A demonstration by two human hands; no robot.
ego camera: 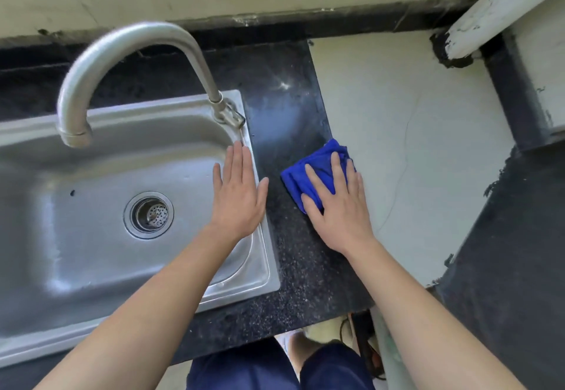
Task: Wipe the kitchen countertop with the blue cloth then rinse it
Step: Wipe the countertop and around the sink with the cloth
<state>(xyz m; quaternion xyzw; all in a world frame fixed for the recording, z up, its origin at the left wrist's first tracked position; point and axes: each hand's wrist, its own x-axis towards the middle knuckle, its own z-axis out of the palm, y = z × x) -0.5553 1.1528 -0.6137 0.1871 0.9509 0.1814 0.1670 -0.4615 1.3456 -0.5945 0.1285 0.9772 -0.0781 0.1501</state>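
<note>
Blue cloth (315,172) lies bunched on the dark speckled table (293,267), on the narrow strip right of the sink (266,267) and close to the table's right edge. My right hand (339,206) presses it down with straight fingers, not curled round it. My left hand (238,194) is flat and open at the sink's right rim. I judge the wiping under way and the rinse not begun, since no water runs from the faucet (122,50). Its base crowds the strip's far left side.
</note>
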